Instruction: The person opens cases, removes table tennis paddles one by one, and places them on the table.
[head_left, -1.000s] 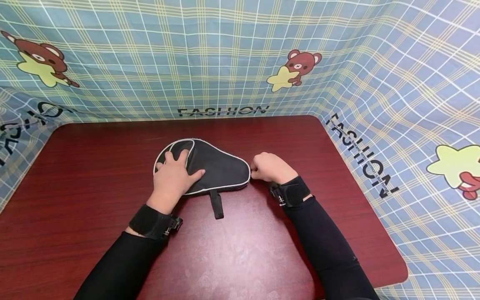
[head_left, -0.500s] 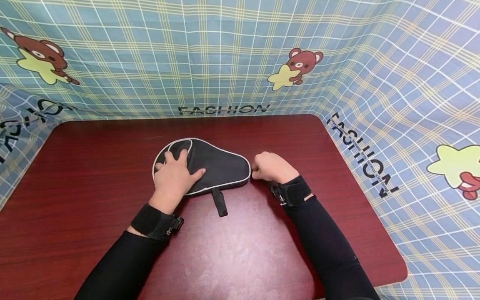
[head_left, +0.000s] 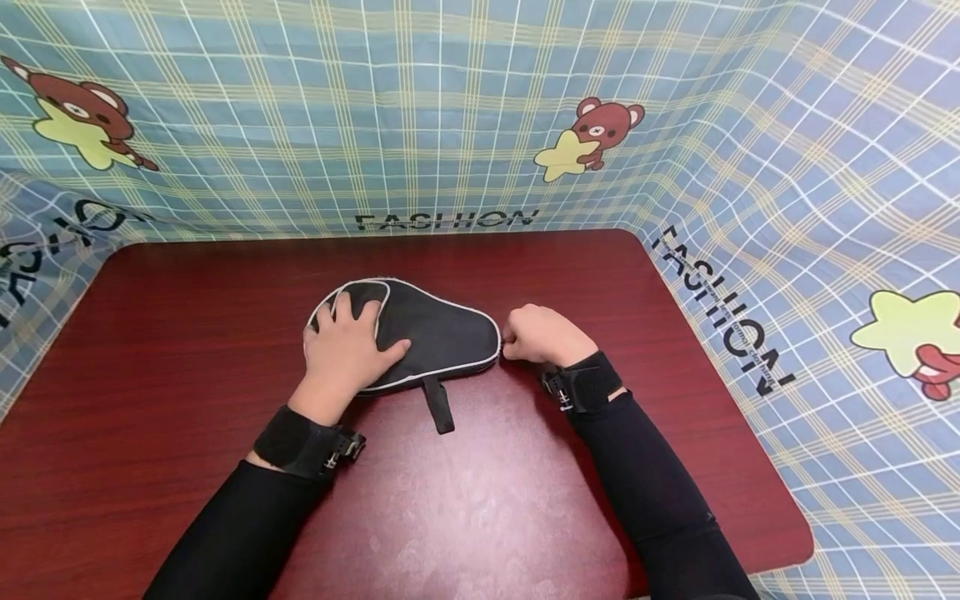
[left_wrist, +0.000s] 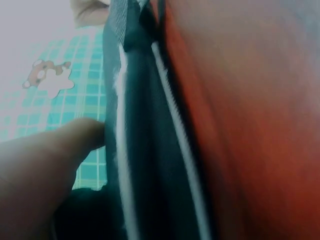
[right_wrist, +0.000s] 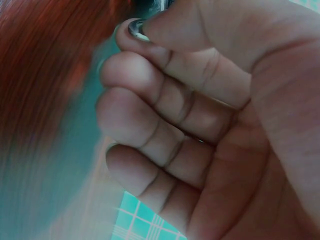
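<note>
A black table tennis paddle case (head_left: 442, 329) with white piping lies flat on the table, its wide round end left and narrow end right. My left hand (head_left: 345, 354) rests spread on the round end, fingers apart. A short black strap (head_left: 438, 406) sticks out from the near edge. At the narrow tip, my right hand (head_left: 547, 333) pinches a small metal zipper pull (right_wrist: 134, 30) between thumb and forefinger, the other fingers curled. The left wrist view shows the side of the case edge-on, with two white piping lines, and my left thumb beside it.
The dark red wooden table (head_left: 187, 333) has rounded corners. A blue plaid cloth (head_left: 450, 108) with bears and lettering hangs behind it and along both sides. Black cameras on straps sit on both wrists.
My left hand's fingers have shifted slightly and spread toward the round end's far-left edge. The strap has swung a little right. My right hand stays almost still at the tip.
</note>
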